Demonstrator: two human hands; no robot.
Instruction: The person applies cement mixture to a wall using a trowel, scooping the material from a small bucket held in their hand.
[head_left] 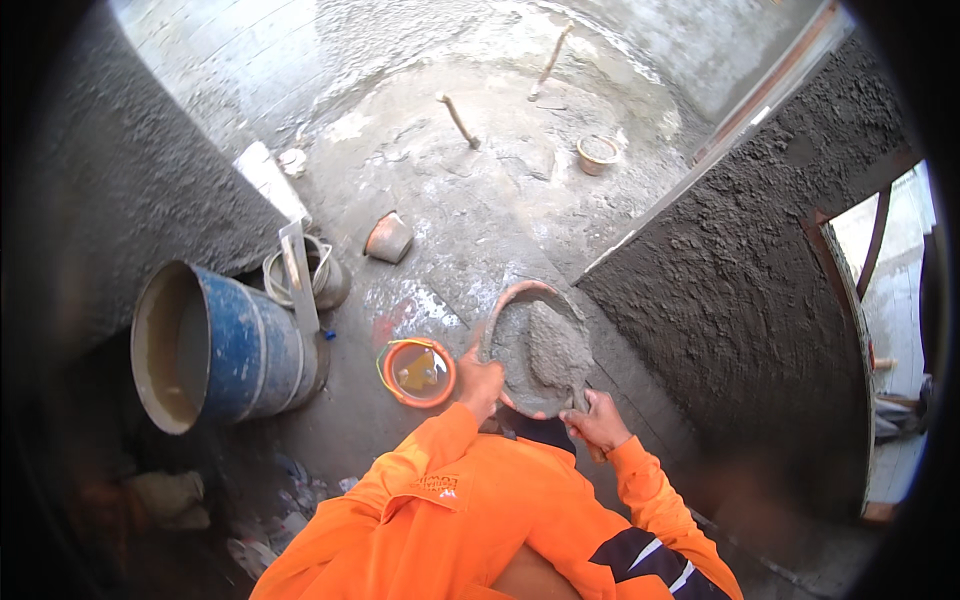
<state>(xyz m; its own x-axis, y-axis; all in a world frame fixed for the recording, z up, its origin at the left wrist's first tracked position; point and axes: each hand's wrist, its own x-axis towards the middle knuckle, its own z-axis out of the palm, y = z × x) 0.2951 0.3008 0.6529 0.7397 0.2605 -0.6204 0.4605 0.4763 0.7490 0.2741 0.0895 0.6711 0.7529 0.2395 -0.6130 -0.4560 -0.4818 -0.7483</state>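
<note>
A round orange basin point(491, 345) smeared with grey mortar stands before me, wet mortar point(512, 335) inside it. My left hand point(481, 385) is closed on the basin's left rim. At the lower right rim my right hand point(600, 424) grips a trowel point(578, 398) by its handle. A heap of mortar point(556, 345) covers the trowel's blade, hiding its shape. Just left of my left hand sits an orange bucket point(401, 397) with murky water and a yellow-green handle.
A blue drum point(245, 340) of cloudy water stands at the left, a long straightedge point(298, 275) leaning on it beside a grey bucket point(333, 280). Farther off are a tipped bucket point(390, 238), a small pot point(597, 155) and two upright sticks point(460, 122). A freshly rendered wall point(740, 260) flanks the right.
</note>
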